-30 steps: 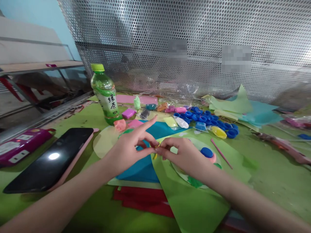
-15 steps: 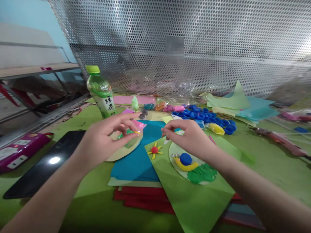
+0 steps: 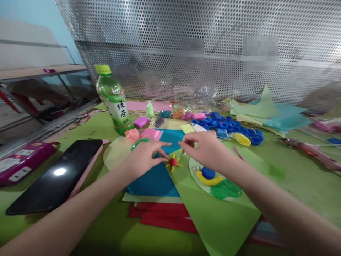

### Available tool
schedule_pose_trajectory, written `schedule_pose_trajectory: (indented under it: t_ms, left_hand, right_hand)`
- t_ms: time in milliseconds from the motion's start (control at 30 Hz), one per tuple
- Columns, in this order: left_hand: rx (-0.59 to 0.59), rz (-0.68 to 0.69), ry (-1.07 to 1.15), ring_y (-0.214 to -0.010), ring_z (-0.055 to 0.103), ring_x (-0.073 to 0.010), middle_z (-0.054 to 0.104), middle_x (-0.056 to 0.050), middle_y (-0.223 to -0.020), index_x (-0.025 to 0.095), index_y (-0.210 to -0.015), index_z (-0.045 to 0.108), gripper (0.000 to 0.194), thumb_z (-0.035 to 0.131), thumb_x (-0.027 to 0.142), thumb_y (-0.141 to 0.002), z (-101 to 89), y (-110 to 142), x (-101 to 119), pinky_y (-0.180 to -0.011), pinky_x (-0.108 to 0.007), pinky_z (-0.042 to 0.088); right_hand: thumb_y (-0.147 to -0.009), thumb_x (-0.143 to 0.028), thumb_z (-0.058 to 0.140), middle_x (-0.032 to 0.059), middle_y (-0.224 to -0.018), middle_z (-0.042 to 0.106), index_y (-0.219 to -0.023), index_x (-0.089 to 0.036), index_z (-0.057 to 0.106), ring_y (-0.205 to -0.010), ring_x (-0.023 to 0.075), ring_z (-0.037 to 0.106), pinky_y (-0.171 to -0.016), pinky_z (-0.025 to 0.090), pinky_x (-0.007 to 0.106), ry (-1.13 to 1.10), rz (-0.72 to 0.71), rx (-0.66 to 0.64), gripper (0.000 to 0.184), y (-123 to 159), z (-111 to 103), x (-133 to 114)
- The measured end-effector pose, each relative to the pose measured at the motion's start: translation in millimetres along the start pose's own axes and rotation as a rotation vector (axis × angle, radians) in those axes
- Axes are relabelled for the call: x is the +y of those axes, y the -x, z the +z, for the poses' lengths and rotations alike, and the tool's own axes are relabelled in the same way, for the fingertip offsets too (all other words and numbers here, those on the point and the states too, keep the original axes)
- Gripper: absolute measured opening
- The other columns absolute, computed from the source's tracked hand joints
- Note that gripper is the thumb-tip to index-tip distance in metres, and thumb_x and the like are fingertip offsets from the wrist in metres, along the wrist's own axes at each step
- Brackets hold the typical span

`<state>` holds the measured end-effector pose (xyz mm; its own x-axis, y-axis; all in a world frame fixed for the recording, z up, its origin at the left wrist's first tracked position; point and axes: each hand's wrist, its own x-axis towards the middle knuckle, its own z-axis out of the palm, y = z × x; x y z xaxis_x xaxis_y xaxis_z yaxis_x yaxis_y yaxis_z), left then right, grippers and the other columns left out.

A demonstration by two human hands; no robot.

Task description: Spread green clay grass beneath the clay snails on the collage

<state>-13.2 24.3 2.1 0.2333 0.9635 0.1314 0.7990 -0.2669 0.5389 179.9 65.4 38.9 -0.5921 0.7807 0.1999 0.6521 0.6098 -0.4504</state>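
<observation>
A clay sun, with a red ball centre (image 3: 172,162) and thin yellow rays, lies on a green paper sheet (image 3: 213,222). My left hand (image 3: 145,156) is at the sun's upper left, thumb and middle finger pinching a small yellow clay strip, index finger stretched out above. My right hand (image 3: 199,145) hovers just right of it, fingertips curled together; what they hold, if anything, is hidden. Below my right hand is a round white disc (image 3: 194,177) bearing a clay snail with a yellow body (image 3: 210,181) and blue shell (image 3: 208,172), beside green clay (image 3: 226,189).
A green tea bottle (image 3: 113,99) stands at the back left, near a phone (image 3: 55,177) and a purple power strip (image 3: 25,161). Blue rings (image 3: 223,125) and bagged clay (image 3: 151,134) lie behind. Blue paper (image 3: 154,183) and red sheets (image 3: 165,217) are stacked in front.
My left hand has moved right with the yellow clay strip, from over the pale disc to the sun's upper left edge. My right hand stays nearly in place, still closed.
</observation>
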Motion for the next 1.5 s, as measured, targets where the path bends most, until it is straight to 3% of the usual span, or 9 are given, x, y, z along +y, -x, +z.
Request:
schedule_pose_trajectory:
  t_ms: [500, 767, 900, 1033, 1233, 1367, 1500]
  left_hand:
    - [-0.106, -0.001, -0.105, -0.097, 0.063, -0.0197, 0.071, 0.001, -0.093, 0.024, -0.125, 0.048, 0.044, 0.053, 0.025, -0.081, -4.1, 3.5, -9.4, -0.088, -0.036, 0.045]
    - [-0.127, 0.015, -0.212, -0.118, 0.048, -0.0234, 0.066, 0.003, -0.108, 0.027, -0.138, 0.025, 0.06, 0.05, 0.029, -0.084, -4.0, 6.2, -4.8, -0.096, -0.044, 0.036]
    - [-0.135, 0.035, -0.255, -0.121, 0.044, -0.0237, 0.064, 0.003, -0.112, 0.028, -0.142, 0.006, 0.067, 0.045, 0.028, -0.087, -1.6, 7.7, -2.8, -0.096, -0.046, 0.034]
    - [-0.115, 0.055, -0.321, -0.127, 0.036, -0.0282, 0.058, -0.002, -0.124, 0.024, -0.141, -0.007, 0.074, 0.042, 0.029, -0.086, 1.6, 7.4, -4.1, -0.101, -0.053, 0.022]
    - [-0.15, 0.05, -0.376, -0.123, 0.041, -0.0287, 0.064, -0.002, -0.113, 0.022, -0.139, -0.015, 0.072, 0.034, 0.021, -0.086, 1.5, 9.2, 4.6, -0.098, -0.058, 0.022]
    - [-0.144, 0.063, -0.423, -0.121, 0.045, -0.0282, 0.067, -0.005, -0.106, 0.018, -0.141, -0.011, 0.068, 0.03, 0.018, -0.086, 1.2, 13.6, 14.2, -0.1, -0.062, 0.015]
    - [-0.127, 0.083, -0.463, -0.124, 0.042, -0.0266, 0.062, -0.012, -0.116, 0.016, -0.142, 0.0, 0.064, 0.026, 0.012, -0.084, 5.2, 13.0, 15.5, -0.103, -0.063, 0.008]
  right_hand:
    - [-0.086, -0.03, 0.049, -0.003, -0.058, 0.058, -0.06, -0.02, 0.058, -0.061, 0.0123, 0.05, -0.086, 0.023, 0.043, -0.031, 0.041, -0.028, 0.03, -0.8, 6.7, 9.8]
    - [-0.086, -0.028, 0.048, -0.0033, -0.057, 0.057, -0.06, -0.02, 0.059, -0.059, 0.0119, 0.049, -0.084, 0.024, 0.042, -0.029, 0.043, -0.036, 0.03, -1.1, 4.6, 7.7]
    - [-0.086, -0.029, 0.049, -0.0029, -0.058, 0.057, -0.06, -0.02, 0.06, -0.06, 0.0123, 0.05, -0.082, 0.024, 0.041, -0.024, 0.058, -0.032, 0.03, -1.3, 3.9, 7.4]
    - [-0.087, -0.029, 0.048, -0.0032, -0.058, 0.058, -0.06, -0.02, 0.06, -0.06, 0.0119, 0.05, -0.081, 0.024, 0.04, -0.019, 0.061, -0.024, 0.03, -1.5, 3.7, 9.7]
    - [-0.086, -0.029, 0.05, -0.0023, -0.06, 0.06, -0.061, -0.02, 0.06, -0.062, 0.0127, 0.05, -0.078, 0.025, 0.039, 0.0, 0.083, -0.027, 0.029, -1.0, 1.0, 9.4]
    - [-0.086, -0.03, 0.049, -0.0025, -0.06, 0.06, -0.06, -0.02, 0.059, -0.062, 0.0125, 0.05, -0.076, 0.025, 0.037, 0.029, 0.094, -0.038, 0.03, -1.3, -0.9, 7.1]
    - [-0.087, -0.031, 0.047, -0.0022, -0.062, 0.061, -0.062, -0.02, 0.058, -0.064, 0.0128, 0.051, -0.075, 0.027, 0.036, 0.101, 0.094, -0.034, 0.029, -3.2, 0.1, 8.9]
